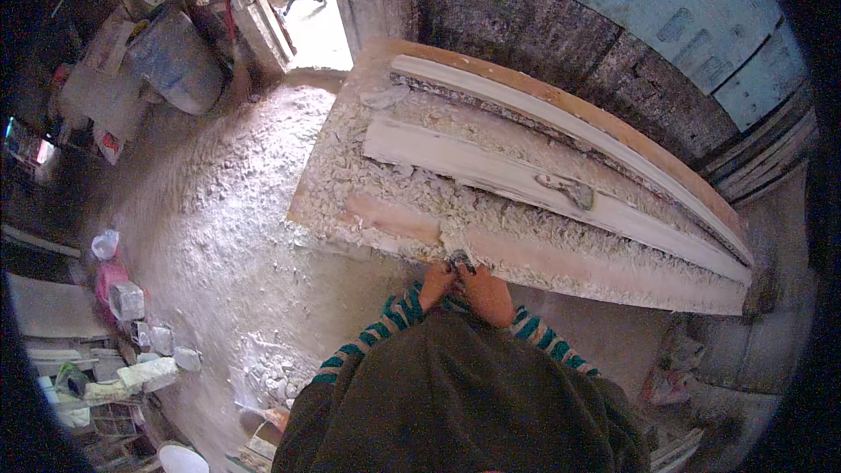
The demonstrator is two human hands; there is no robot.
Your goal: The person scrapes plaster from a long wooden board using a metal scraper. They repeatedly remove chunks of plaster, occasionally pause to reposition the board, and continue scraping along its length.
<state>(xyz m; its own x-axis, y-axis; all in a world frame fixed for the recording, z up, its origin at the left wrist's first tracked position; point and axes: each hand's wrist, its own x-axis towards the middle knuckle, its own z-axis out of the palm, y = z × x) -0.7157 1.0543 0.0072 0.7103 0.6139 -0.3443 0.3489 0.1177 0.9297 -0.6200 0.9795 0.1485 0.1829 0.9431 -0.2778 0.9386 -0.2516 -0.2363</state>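
Note:
At the near edge of a wooden workbench (407,217), my left hand (436,285) and my right hand (487,292) are close together. Both have their fingers curled around a small dark thing (459,259) that they mostly cover; its kind cannot be made out. Pale crumbs and shavings cover much of the benchtop around them. Beyond my hands, a long whitish plank (455,158) lies lengthwise on the bench. A small grey-brown tool with a bent shape (568,189) rests on it. Farther back runs a second long pale strip (534,114).
Pale dust and scraps cover the floor (210,210) at left. A large dusty bluish drum (177,61) stands at far left, near a bright doorway (320,22). White blocks (144,374) and containers crowd the lower left. A dark wall (543,44) rises behind the bench.

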